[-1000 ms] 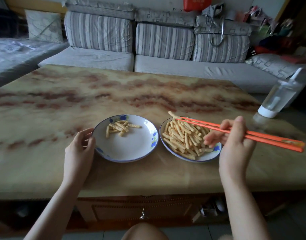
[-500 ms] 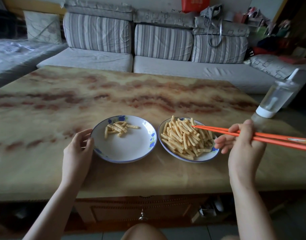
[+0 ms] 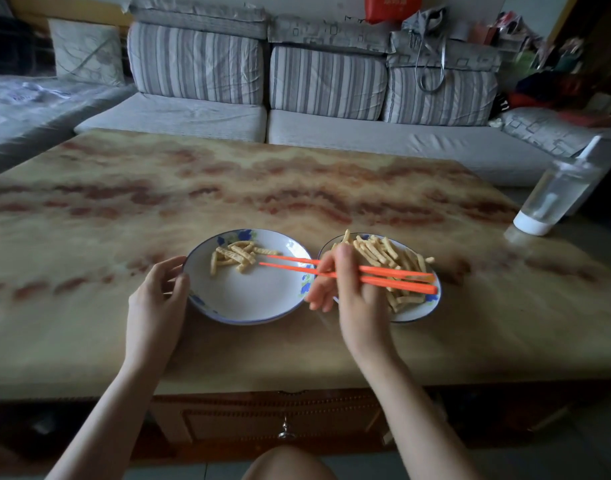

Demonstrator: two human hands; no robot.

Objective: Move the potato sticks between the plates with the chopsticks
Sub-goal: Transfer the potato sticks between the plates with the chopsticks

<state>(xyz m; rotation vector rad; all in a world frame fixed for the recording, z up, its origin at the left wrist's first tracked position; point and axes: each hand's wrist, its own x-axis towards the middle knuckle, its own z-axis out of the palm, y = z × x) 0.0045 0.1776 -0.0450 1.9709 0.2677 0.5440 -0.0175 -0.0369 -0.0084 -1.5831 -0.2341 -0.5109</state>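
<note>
Fingers [image 3: 168, 267] of your left hand [image 3: 155, 306] lie loosely curved against the left rim of the left plate [image 3: 248, 301], thumb touching its edge, relaxed rather than clenched. That plate, white with blue flowers, sits on the marbled table [image 3: 124, 202] and carries a small heap of potato sticks [image 3: 234, 256] at its far side. Orange chopsticks [image 3: 290, 268] reach over it from the right, tips a little apart and just beside that heap. Your right hand [image 3: 349, 296] grips them, thumb laid over both, its other fingers curled below. Just beside stands the right plate [image 3: 420, 313] with the larger heap [image 3: 390, 254]. A clear water bottle [image 3: 556, 199] stands near the table's right edge.
</note>
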